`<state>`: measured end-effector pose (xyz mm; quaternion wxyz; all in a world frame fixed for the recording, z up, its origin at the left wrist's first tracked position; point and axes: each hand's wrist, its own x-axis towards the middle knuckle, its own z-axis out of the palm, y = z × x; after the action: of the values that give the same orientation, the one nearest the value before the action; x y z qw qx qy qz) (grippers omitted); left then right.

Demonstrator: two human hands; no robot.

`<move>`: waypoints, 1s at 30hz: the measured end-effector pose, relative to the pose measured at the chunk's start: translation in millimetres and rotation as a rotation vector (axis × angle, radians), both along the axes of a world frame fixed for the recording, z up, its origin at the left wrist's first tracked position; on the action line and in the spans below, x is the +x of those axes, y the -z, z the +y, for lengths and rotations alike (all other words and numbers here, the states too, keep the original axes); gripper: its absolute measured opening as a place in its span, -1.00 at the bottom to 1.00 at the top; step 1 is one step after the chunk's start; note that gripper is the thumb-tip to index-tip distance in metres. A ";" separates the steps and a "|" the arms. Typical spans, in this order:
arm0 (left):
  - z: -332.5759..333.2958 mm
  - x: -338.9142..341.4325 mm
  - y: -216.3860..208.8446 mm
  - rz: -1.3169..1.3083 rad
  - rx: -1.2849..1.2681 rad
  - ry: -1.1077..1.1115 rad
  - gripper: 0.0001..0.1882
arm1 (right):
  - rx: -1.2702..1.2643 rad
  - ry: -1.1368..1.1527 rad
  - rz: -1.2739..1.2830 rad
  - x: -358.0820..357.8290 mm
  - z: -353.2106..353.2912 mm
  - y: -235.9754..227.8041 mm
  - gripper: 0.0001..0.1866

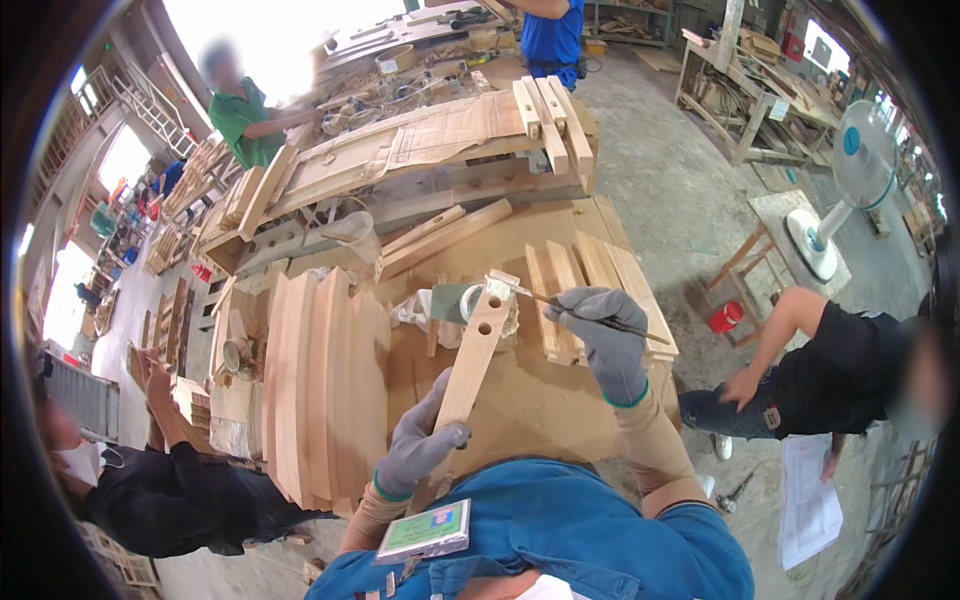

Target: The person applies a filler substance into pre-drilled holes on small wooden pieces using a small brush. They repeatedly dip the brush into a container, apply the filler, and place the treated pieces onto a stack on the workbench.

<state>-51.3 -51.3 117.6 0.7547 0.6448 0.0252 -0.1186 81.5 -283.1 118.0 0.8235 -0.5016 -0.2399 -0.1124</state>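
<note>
Fingers of the gloved left hand (422, 440) are wrapped round the near end of a pale wooden bar (470, 365), which is held up over the surface (540, 425). The gloved right hand (605, 335) pinches a thin, dark stick-like tool (541, 297). From the left hand, the bar's long axis runs away from the person and leans right, with two round holes toward the far end. That end lies to the left of the right hand and slightly beyond it, so the right hand is the nearer one to it. The tool points left across the bar's axis, its pale tip right by the far end; whether they touch, I cannot tell. Farther out, stacked wooden pieces (325, 380) stand to the left, and more boards (590, 265) lie beyond the right hand.
</note>
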 end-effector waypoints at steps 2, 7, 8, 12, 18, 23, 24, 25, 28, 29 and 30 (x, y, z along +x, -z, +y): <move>-0.3 1.6 3.0 -0.019 0.015 -0.023 -0.17 | 0.072 -0.071 0.092 -0.5 -1.6 2.6 -0.79; 1.9 2.9 8.0 -0.026 0.047 -0.030 -0.19 | 0.079 -0.124 0.110 -7.3 -0.5 -2.3 -0.76; 0.6 3.1 5.1 -0.009 0.040 -0.031 -0.22 | 0.079 -0.134 0.114 -8.6 0.0 -2.3 -0.76; -1.1 4.8 2.6 0.018 0.027 -0.048 -0.25 | 0.071 -0.163 0.118 -10.6 -0.5 3.8 -0.75; 2.9 4.7 10.5 0.036 0.089 -0.069 -0.24 | 0.099 -0.205 0.214 -12.1 2.3 10.5 -0.78; -3.0 4.6 4.4 0.094 0.094 -0.109 -0.28 | 0.198 -0.218 0.259 -9.7 8.9 6.1 -0.82; -2.8 4.3 5.0 0.091 0.091 -0.114 -0.29 | 0.164 -0.214 0.274 -8.5 7.9 2.6 -0.84; -2.7 4.0 5.2 0.094 0.090 -0.123 -0.29 | 0.129 -0.210 0.290 -6.7 5.5 -3.0 -0.87; -4.0 4.1 3.4 0.085 0.091 -0.144 -0.29 | 0.016 -0.196 0.319 3.9 1.7 -35.3 -0.94; -4.8 3.1 3.1 0.071 0.091 -0.149 -0.29 | -0.022 -0.190 0.325 10.1 1.0 -50.6 -0.96; -5.5 1.1 3.4 0.067 0.090 -0.150 -0.29 | -0.137 -0.200 0.290 16.9 1.3 -66.9 -0.95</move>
<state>-50.2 -56.9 114.2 0.7304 0.6700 0.1039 -0.0820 98.4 -281.9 184.9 0.8205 -0.5410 -0.1745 0.0597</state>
